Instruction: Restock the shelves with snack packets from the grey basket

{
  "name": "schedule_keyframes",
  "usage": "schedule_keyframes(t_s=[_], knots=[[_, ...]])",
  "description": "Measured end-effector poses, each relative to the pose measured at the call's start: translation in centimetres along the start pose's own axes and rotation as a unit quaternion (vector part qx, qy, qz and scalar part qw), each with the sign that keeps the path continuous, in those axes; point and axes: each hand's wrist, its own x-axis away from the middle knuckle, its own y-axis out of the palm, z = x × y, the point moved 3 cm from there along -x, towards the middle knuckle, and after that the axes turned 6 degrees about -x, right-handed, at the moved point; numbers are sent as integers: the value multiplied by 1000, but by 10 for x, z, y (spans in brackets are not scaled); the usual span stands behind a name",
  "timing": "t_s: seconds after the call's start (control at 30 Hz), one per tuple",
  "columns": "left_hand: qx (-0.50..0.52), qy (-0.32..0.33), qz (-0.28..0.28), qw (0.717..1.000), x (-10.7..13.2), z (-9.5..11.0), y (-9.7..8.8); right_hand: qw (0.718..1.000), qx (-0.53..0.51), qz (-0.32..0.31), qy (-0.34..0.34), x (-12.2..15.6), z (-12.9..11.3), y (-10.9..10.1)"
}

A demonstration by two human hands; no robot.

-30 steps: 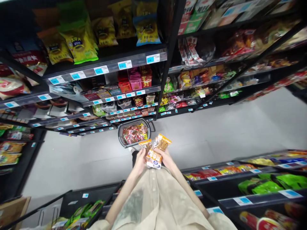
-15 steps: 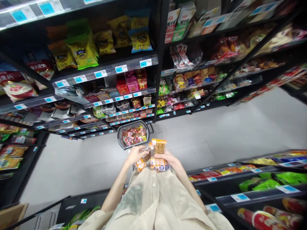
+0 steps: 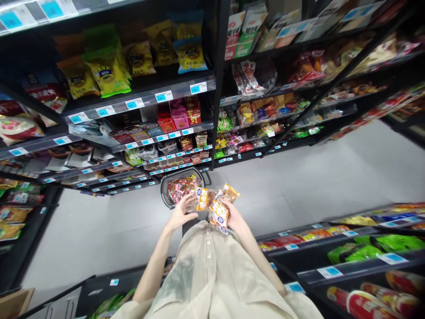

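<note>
I stand in a shop aisle and look down at my hands in front of my beige shirt. My left hand (image 3: 181,213) grips one orange snack packet (image 3: 200,199) by its lower end, fingers closed on it. My right hand (image 3: 233,215) is wrapped round other orange snack packets (image 3: 222,206), held a little to the right. The two lots of packets are apart, both above the near rim of a dark shopping basket (image 3: 165,188) that stands on the grey floor and is full of red and yellow wrapped snacks.
Black shelving (image 3: 139,95) with bagged snacks and blue price tags rises ahead and to the left. A second shelf unit (image 3: 348,261) with green and red packets runs along my right side. Grey floor (image 3: 315,177) stretches to the right.
My left hand has drawn one packet off to the left, away from those in my right hand. Both hands have risen slightly toward the basket.
</note>
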Motion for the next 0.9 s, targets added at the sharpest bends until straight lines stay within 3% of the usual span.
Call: schedule_keyframes(t_s=[0.13, 0.2, 0.27, 0.43, 0.57, 0.7, 0.9], knots=[[11, -27, -22, 999, 8, -12, 27, 999, -22, -15, 45, 13, 15, 20], [43, -29, 22, 998, 11, -18, 38, 998, -16, -34, 42, 18, 20, 30], [88, -13, 101, 991, 12, -23, 43, 998, -14, -42, 35, 21, 23, 35], [144, -21, 246, 958, 15, -41, 34, 999, -40, -6, 12, 20, 16, 30], [114, -40, 308, 943, 20, -55, 15, 999, -44, 25, -11, 16, 9, 21], [132, -45, 310, 941, 20, -61, 10, 999, -14, 19, -27, 13, 13, 18], [147, -43, 266, 952, 18, -61, 35, 996, -30, 28, -77, 9, 18, 17]])
